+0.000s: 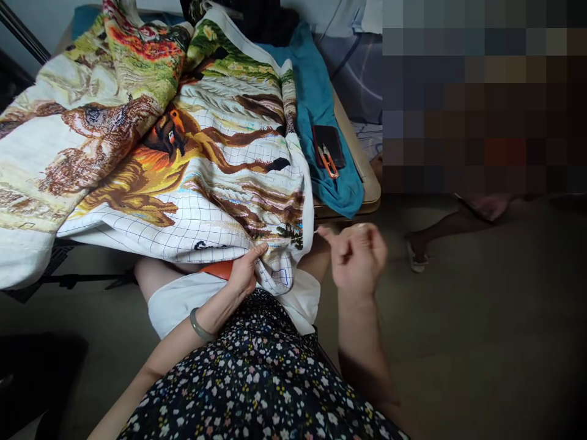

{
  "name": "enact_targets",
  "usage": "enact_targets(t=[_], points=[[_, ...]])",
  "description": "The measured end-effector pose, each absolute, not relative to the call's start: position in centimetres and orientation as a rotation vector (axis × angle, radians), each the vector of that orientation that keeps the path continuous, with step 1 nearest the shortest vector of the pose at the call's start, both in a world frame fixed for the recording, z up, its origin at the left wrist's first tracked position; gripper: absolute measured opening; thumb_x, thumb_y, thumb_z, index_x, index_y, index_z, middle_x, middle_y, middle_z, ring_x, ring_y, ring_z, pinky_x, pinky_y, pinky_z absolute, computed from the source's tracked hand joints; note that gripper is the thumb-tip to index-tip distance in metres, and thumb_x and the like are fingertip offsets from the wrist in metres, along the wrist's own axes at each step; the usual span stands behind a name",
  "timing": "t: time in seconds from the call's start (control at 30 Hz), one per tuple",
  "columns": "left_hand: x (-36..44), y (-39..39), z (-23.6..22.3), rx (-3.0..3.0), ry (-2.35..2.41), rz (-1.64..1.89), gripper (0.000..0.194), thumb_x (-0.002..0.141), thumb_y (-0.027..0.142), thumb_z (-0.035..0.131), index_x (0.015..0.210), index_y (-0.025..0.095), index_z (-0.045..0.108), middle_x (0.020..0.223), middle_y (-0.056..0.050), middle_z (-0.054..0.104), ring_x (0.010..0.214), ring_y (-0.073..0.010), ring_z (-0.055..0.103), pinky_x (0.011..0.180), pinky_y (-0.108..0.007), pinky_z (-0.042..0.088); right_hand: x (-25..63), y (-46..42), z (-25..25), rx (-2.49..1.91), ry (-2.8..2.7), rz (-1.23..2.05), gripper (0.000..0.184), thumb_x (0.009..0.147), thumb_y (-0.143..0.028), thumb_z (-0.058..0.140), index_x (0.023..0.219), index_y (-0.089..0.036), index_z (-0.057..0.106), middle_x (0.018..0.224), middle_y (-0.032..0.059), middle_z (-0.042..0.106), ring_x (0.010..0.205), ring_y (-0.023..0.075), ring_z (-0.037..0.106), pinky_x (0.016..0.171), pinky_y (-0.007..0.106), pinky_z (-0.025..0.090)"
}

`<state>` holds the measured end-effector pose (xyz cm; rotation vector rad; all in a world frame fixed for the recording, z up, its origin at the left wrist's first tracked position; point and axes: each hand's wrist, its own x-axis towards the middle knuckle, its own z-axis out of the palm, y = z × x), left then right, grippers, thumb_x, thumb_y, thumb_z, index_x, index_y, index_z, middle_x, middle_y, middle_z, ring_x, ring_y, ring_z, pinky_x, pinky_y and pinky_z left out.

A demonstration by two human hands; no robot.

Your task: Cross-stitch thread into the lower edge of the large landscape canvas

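Note:
A large cross-stitch cloth with a printed grid and a partly coloured animal picture spreads over the table edge onto my lap. My left hand is closed on its near edge, thumb on top and the other fingers hidden beneath. To the right of the cloth, my right hand is raised with its fingers closed in a pinch. A thin pale thread runs taut from the stitched corner to those fingers. Whether a needle is in the pinch is too small to tell.
On a teal cloth at the table's right side lie a dark phone and orange-handled thread snips. The table corner juts out beyond them. Another person's leg and sandal show at the right. A dark stand leg is at the lower left.

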<state>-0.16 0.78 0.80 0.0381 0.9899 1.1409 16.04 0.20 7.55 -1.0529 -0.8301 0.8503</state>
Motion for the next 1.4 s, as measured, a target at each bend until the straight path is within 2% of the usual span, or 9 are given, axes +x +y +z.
enact_targets(t=[0.1,0.2,0.33,0.53,0.83,1.03,1.1,1.23,1.4], points=[[-0.2,0.7,0.8,0.033,1.001,1.126,0.040,0.046,0.025,0.089,0.079,0.009,0.073,0.080,-0.009,0.075,0.080,-0.0228,0.069,0.086,-0.036,0.052,13.8,-1.1,4.9,-1.270,-0.965,1.033,0.026,0.087,-0.045,0.060,0.077,-0.023,0.049,0.042,-0.0128,0.035,0.035,0.0062,0.030,0.054,0.026,0.053],[-0.2,0.7,0.9,0.062,0.996,1.116,0.037,0.046,0.027,0.089,0.075,0.009,0.073,0.076,-0.007,0.074,0.072,-0.0198,0.068,0.081,-0.034,0.053,12.3,-2.1,2.9,-1.440,-1.198,1.119,0.018,0.088,-0.039,0.057,0.084,-0.021,0.058,0.050,-0.0074,0.047,0.041,0.0092,0.044,0.044,0.021,0.043],[-0.3,0.7,0.7,0.076,0.973,1.114,0.035,0.048,0.026,0.088,0.074,0.009,0.072,0.073,-0.006,0.073,0.068,-0.0170,0.066,0.077,-0.031,0.052,11.8,-2.3,2.3,-1.541,-1.385,0.978,0.019,0.087,-0.028,0.054,0.094,-0.020,0.069,0.058,-0.0021,0.059,0.049,0.0126,0.054,0.047,0.023,0.044],[-0.3,0.8,0.5,0.047,1.002,1.129,0.032,0.050,0.024,0.087,0.074,0.010,0.071,0.072,-0.005,0.072,0.067,-0.0179,0.067,0.078,-0.032,0.052,11.5,-2.0,2.6,-1.569,-1.435,0.866,0.023,0.083,-0.025,0.055,0.093,-0.020,0.075,0.063,0.0017,0.068,0.056,0.0160,0.062,0.048,0.024,0.046],[-0.1,0.8,0.8,0.039,0.998,1.135,0.033,0.048,0.021,0.087,0.074,0.010,0.071,0.073,-0.006,0.073,0.070,-0.0184,0.068,0.080,-0.032,0.052,11.4,-1.6,3.4,-1.590,-1.505,0.776,0.024,0.081,-0.022,0.054,0.088,-0.019,0.077,0.071,0.0041,0.074,0.059,0.0178,0.065,0.053,0.026,0.050],[-0.2,0.9,0.9,0.038,1.008,1.086,0.031,0.046,0.023,0.088,0.068,0.012,0.069,0.068,-0.004,0.071,0.063,-0.0162,0.065,0.073,-0.030,0.052,10.6,-1.4,3.8,-1.669,-1.568,0.635,0.021,0.080,-0.020,0.053,0.081,-0.018,0.074,0.071,0.0052,0.074,0.058,0.0170,0.065,0.059,0.027,0.050],[-0.3,0.8,0.8,0.038,1.000,1.078,0.030,0.047,0.024,0.087,0.068,0.012,0.069,0.067,-0.004,0.071,0.061,-0.0157,0.064,0.072,-0.031,0.052,10.4,-1.5,3.6,-1.677,-1.525,0.660,0.019,0.080,-0.021,0.053,0.082,-0.018,0.072,0.067,0.0043,0.072,0.055,0.0163,0.063,0.055,0.026,0.049],[-0.3,0.8,0.7,0.040,1.008,1.091,0.031,0.047,0.025,0.087,0.068,0.012,0.070,0.067,-0.004,0.071,0.061,-0.0156,0.063,0.070,-0.031,0.051,10.4,-1.8,3.0,-1.656,-1.352,0.919,0.020,0.084,-0.027,0.052,0.087,-0.017,0.069,0.055,-0.0006,0.063,0.039,0.0125,0.053,0.040,0.023,0.042],[-0.2,0.9,0.7,0.048,1.055,1.123,0.034,0.042,0.025,0.088,0.067,0.012,0.070,0.066,-0.003,0.070,0.064,-0.0141,0.062,0.072,-0.027,0.050,10.9,-2.0,2.4,-1.581,-1.286,0.951,0.017,0.080,-0.029,0.060,0.084,-0.017,0.072,0.078,0.0055,0.072,0.059,0.0147,0.064,0.052,0.024,0.051]])
